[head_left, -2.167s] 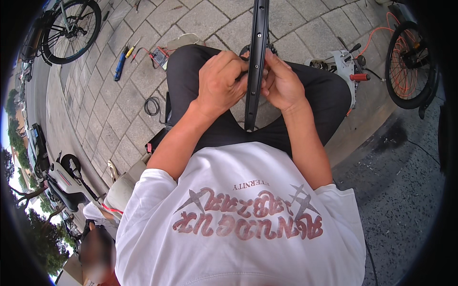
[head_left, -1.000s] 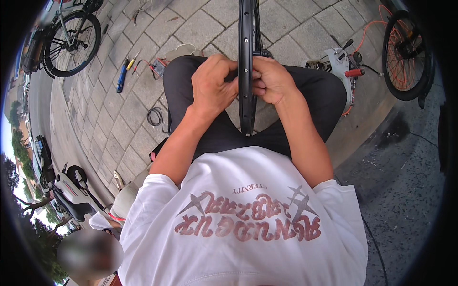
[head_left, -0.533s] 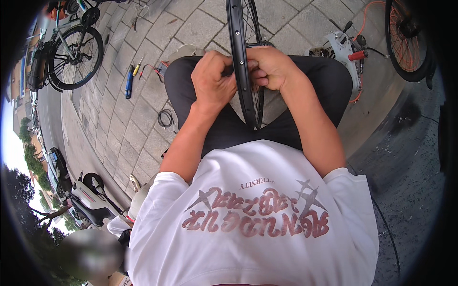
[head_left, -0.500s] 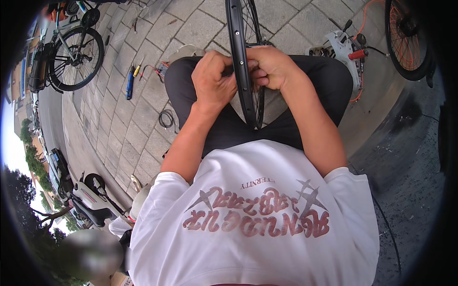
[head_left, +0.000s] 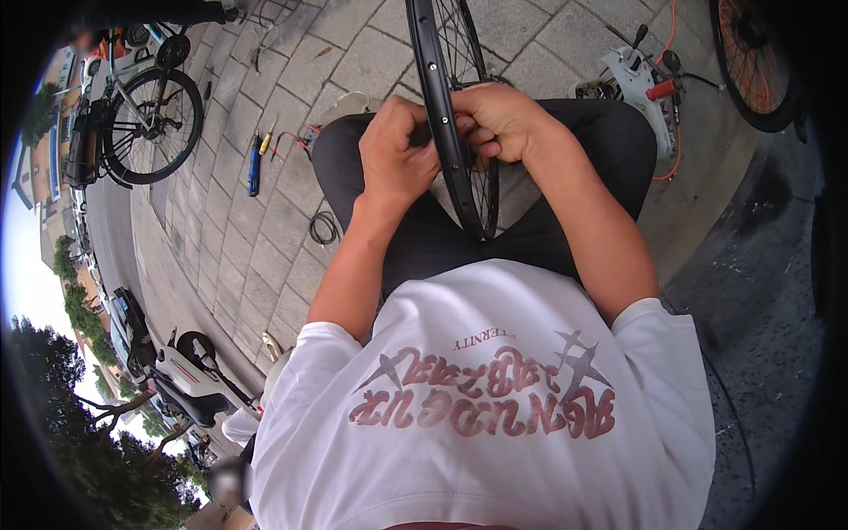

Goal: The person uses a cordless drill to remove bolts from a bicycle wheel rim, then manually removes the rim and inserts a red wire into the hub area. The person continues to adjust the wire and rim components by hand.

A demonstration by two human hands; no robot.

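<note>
A black bicycle wheel [head_left: 455, 168] stands upright between my knees, its bare rim showing small round fittings and thin spokes behind. My left hand [head_left: 397, 146] is closed at the rim's left side, with its fingers curled against the edge. On the spoke side, my right hand [head_left: 505, 122] is closed too, its fingers bent in close to the rim. A small bit of red shows by the right fingertips, mostly covered, so its kind is hidden. The rim hides part of both hands' fingertips.
On the paving left lie a blue tool [head_left: 254, 168], a yellow-handled screwdriver [head_left: 264, 144] and a coiled black cable [head_left: 323, 228]. A white machine with a red handle [head_left: 661, 90] stands right. Bicycles [head_left: 152, 124] and a scooter [head_left: 190, 380] stand farther left; another wheel [head_left: 751, 62] is far right.
The view has shifted slightly, so the surroundings at left appear farther right. Both hands stay at the same part of the wheel, and a bit of red now shows by the right fingers.
</note>
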